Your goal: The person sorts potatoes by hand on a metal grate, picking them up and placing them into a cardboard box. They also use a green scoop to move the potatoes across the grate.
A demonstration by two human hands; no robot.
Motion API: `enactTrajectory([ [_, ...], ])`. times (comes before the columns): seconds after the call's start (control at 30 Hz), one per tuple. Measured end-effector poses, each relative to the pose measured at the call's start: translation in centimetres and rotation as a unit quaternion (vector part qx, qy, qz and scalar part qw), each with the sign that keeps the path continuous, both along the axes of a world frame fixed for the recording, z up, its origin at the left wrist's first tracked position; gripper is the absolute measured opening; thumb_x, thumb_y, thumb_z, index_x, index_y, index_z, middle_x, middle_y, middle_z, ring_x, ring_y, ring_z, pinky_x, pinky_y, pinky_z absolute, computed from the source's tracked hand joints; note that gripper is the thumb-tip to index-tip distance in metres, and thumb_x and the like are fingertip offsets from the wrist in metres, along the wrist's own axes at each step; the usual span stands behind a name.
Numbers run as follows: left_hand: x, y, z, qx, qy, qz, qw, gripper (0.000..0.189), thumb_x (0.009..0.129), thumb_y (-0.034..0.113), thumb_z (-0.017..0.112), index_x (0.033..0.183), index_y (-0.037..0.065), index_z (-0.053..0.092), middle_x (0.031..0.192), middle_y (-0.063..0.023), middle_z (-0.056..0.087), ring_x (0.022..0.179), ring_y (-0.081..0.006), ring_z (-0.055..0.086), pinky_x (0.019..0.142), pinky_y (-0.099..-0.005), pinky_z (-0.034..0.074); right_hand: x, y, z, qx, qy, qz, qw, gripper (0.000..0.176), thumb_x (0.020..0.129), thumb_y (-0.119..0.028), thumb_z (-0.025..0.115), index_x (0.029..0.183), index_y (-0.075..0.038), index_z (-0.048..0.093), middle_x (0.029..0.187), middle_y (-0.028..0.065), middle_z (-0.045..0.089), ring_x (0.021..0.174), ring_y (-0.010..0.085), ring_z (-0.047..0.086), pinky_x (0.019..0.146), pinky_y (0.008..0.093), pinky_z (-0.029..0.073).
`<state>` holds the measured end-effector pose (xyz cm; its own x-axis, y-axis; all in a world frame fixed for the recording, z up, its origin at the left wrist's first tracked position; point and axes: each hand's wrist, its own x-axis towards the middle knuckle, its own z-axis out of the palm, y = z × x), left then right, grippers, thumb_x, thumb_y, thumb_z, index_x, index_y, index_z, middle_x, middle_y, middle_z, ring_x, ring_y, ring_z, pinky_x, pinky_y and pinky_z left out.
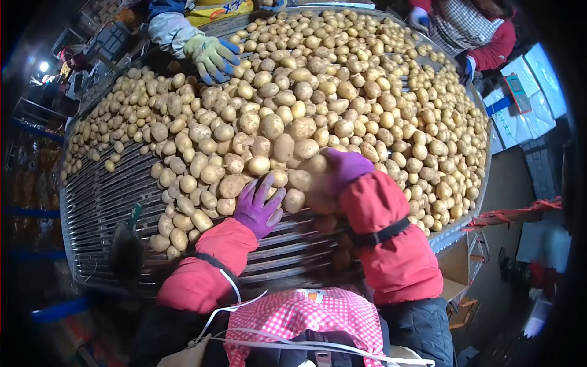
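A wide heap of potatoes covers most of a slatted metal table. My left hand, in a purple glove, lies at the near edge of the heap with its fingers spread against a few potatoes. To its right, my right hand, gloved in purple too, reaches into the pile. Motion smears its fingers, and whether a potato is in them does not show. Some potatoes just below that hand are blurred as well. Both forearms wear red sleeves with dark bands.
Across the table, a co-worker's gloved hand rests on the potatoes. Another person in a red sleeve stands at the far right. A dark tool with a green handle is at the left. White boxes stand beyond the right rim.
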<state>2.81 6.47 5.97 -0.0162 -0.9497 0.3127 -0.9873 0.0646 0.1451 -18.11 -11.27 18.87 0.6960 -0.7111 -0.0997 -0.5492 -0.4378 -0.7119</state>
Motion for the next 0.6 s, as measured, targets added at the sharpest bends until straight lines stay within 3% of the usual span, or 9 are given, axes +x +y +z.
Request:
enactTrajectory([
  [0.07, 0.2, -0.3, -0.1, -0.012, -0.002, 0.001, 1.000, 0.048, 0.074, 0.028, 0.069, 0.120, 0.014, 0.064, 0.139, -0.0219, 0.043, 0.119, -0.0408, 0.048, 0.100, -0.0533, 0.040, 0.4, -3.1, -5.4, 0.298, -0.053, -0.030, 0.952, 0.049, 0.086, -0.022, 0.068, 0.131, -0.006, 0.055, 0.101, 0.0083, 0.066, 0.092, 0.0177, 0.063, 0.079, 0.0304, 0.050],
  [0.1, 0.2, -0.3, -0.1, -0.019, -0.002, 0.000, 1.000, 0.048, 0.075, 0.028, 0.068, 0.121, 0.015, 0.063, 0.139, -0.0208, 0.043, 0.119, -0.0397, 0.049, 0.101, -0.0531, 0.039, -1.6, -2.7, -7.0, 0.352, -0.207, -0.054, 0.911, 0.055, 0.085, -0.032, 0.072, 0.131, -0.008, 0.055, 0.103, 0.0057, 0.064, 0.092, 0.0105, 0.059, 0.076, 0.0274, 0.049],
  [0.2, 0.0, -0.1, -0.3, -0.032, 0.011, -0.012, 0.999, 0.050, 0.074, 0.027, 0.068, 0.122, 0.014, 0.062, 0.138, -0.0202, 0.043, 0.119, -0.0408, 0.048, 0.100, -0.0538, 0.039, -6.2, 1.7, -7.8, 0.520, -0.513, -0.073, 0.680, 0.070, 0.085, -0.043, 0.069, 0.142, -0.013, 0.041, 0.120, 0.0172, 0.061, 0.099, 0.0267, 0.063, 0.077, 0.0385, 0.056],
  [0.27, -0.3, 0.0, -0.3, -0.021, 0.009, -0.004, 1.000, 0.052, 0.073, 0.026, 0.069, 0.123, 0.014, 0.061, 0.139, -0.0206, 0.042, 0.119, -0.0424, 0.048, 0.099, -0.0543, 0.039, -8.9, 4.0, -7.6, 0.583, -0.616, -0.105, 0.519, 0.072, 0.087, -0.055, 0.061, 0.146, -0.020, 0.036, 0.134, 0.0239, 0.052, 0.107, 0.0410, 0.061, 0.080, 0.0554, 0.056],
  [0.33, -0.5, 0.1, -0.4, -0.013, 0.001, -0.003, 1.000, 0.056, 0.073, 0.026, 0.070, 0.126, 0.014, 0.058, 0.142, -0.0209, 0.038, 0.122, -0.0434, 0.045, 0.100, -0.0551, 0.038, -11.1, 6.1, -8.0, 0.549, -0.687, -0.109, 0.464, 0.071, 0.089, -0.061, 0.055, 0.147, -0.025, 0.035, 0.137, 0.0230, 0.050, 0.107, 0.0419, 0.061, 0.080, 0.0574, 0.056],
  [0.43, -0.8, 0.2, -0.2, -0.016, -0.009, -0.015, 1.000, 0.059, 0.072, 0.025, 0.071, 0.128, 0.014, 0.056, 0.147, -0.0223, 0.035, 0.123, -0.0431, 0.044, 0.101, -0.0546, 0.038, -16.7, 9.3, -7.8, 0.516, -0.689, -0.230, 0.455, 0.069, 0.089, -0.065, 0.050, 0.144, -0.026, 0.038, 0.132, 0.0207, 0.055, 0.102, 0.0403, 0.063, 0.073, 0.0537, 0.057],
  [0.53, -0.8, 0.3, -1.0, -0.043, -0.017, -0.028, 0.999, 0.060, 0.073, 0.025, 0.071, 0.129, 0.013, 0.055, 0.148, -0.0222, 0.033, 0.122, -0.0443, 0.044, 0.100, -0.0546, 0.038, -24.2, 12.4, -10.2, 0.478, -0.672, -0.345, 0.448, 0.061, 0.090, -0.064, 0.050, 0.135, -0.023, 0.048, 0.114, 0.0170, 0.063, 0.085, 0.0328, 0.065, 0.058, 0.0419, 0.053],
  [0.57, -1.0, 0.3, -1.1, -0.042, -0.021, -0.022, 0.999, 0.061, 0.073, 0.023, 0.071, 0.131, 0.013, 0.054, 0.148, -0.0221, 0.033, 0.123, -0.0447, 0.043, 0.100, -0.0543, 0.038, -26.1, 13.6, -10.4, 0.487, -0.649, -0.394, 0.431, 0.059, 0.091, -0.062, 0.050, 0.130, -0.018, 0.052, 0.120, 0.0155, 0.061, 0.084, 0.0266, 0.064, 0.060, 0.0355, 0.055],
  [0.6, -1.1, 0.4, -1.2, -0.040, -0.026, -0.015, 0.999, 0.063, 0.072, 0.022, 0.071, 0.132, 0.013, 0.053, 0.149, -0.0219, 0.033, 0.123, -0.0450, 0.043, 0.100, -0.0539, 0.038, -27.7, 15.1, -10.5, 0.475, -0.640, -0.474, 0.374, 0.057, 0.091, -0.059, 0.052, 0.129, -0.016, 0.053, 0.119, 0.0157, 0.061, 0.083, 0.0259, 0.064, 0.059, 0.0345, 0.054],
])
